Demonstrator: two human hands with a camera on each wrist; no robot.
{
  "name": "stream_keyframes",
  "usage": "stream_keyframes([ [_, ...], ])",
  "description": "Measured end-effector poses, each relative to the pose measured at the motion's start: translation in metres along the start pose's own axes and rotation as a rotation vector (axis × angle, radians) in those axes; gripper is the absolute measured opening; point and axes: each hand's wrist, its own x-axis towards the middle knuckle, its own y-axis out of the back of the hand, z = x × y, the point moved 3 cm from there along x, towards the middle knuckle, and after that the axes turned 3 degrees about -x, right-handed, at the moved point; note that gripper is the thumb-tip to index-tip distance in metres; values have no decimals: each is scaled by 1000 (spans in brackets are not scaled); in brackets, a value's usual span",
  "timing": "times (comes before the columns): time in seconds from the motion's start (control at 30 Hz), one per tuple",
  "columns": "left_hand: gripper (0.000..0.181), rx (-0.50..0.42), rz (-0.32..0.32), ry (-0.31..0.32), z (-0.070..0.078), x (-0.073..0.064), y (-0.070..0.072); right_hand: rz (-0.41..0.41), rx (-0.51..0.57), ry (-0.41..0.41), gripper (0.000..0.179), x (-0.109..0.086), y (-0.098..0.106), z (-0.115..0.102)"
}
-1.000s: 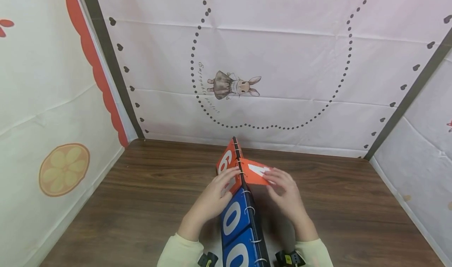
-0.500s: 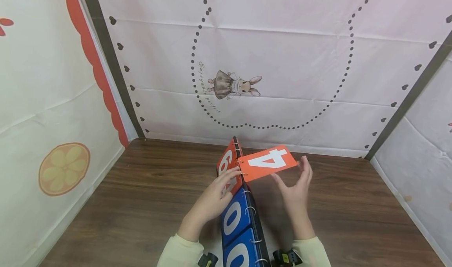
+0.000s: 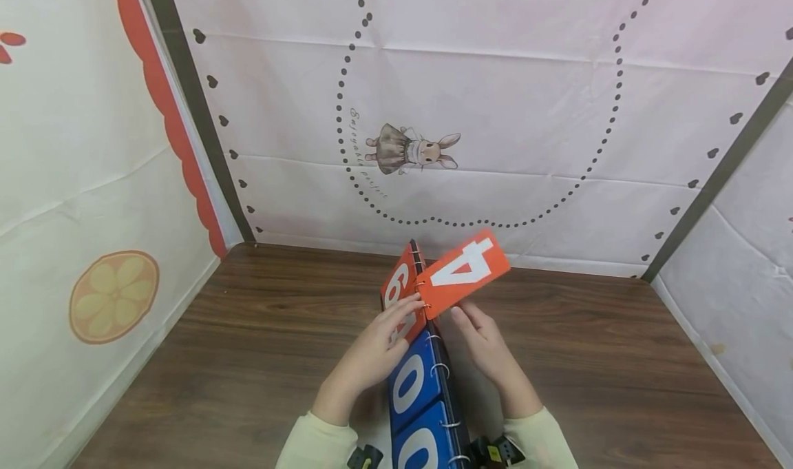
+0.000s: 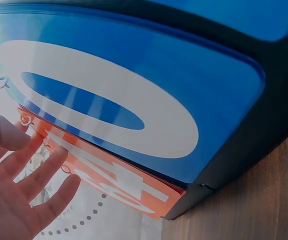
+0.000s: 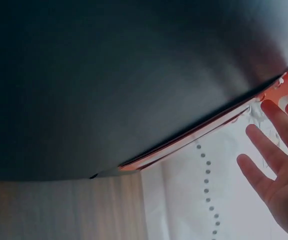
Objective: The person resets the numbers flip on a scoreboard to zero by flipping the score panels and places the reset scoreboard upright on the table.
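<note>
A tabletop flip scoreboard [image 3: 457, 403] with a black stand stands lengthwise between the hands, its number cards hung on metal rings. An orange card with a white 4 [image 3: 464, 271] sticks out to the right from the top rings, tilted upward. My right hand [image 3: 492, 352] is at its lower edge, fingertips close under it; the right wrist view shows the fingers spread. My left hand [image 3: 372, 350] rests its fingertips on the orange cards near the rings, fingers extended. Beyond it, another orange card [image 3: 389, 271] shows a 6. Blue cards [image 3: 427, 369] bearing 0 lie nearer.
Brown wood-grain table [image 3: 279, 345] extends on both sides of the scoreboard. A white patterned cloth wall [image 3: 495, 111] rises behind the table, with further cloth walls at left and right. The scoreboard's far end stands close to the back wall.
The orange 4 card has swung out to the right, then tilted upward. My right hand let go of its outer end and moved left beneath it. My left hand stayed in place.
</note>
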Motion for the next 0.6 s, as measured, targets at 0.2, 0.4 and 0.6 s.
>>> stream_keyframes([
  [0.2, 55, 1, 2, -8, 1, 1, -1, -54, -18, 69, 43, 4, -5, -5],
  [0.4, 56, 18, 0, -16, 1, 1, -1, -82, -75, 120, 37, 6, -7, -4],
  [0.6, 59, -28, -3, -39, -1, 2, -2, -126, -94, 179, 33, 9, -9, -7],
])
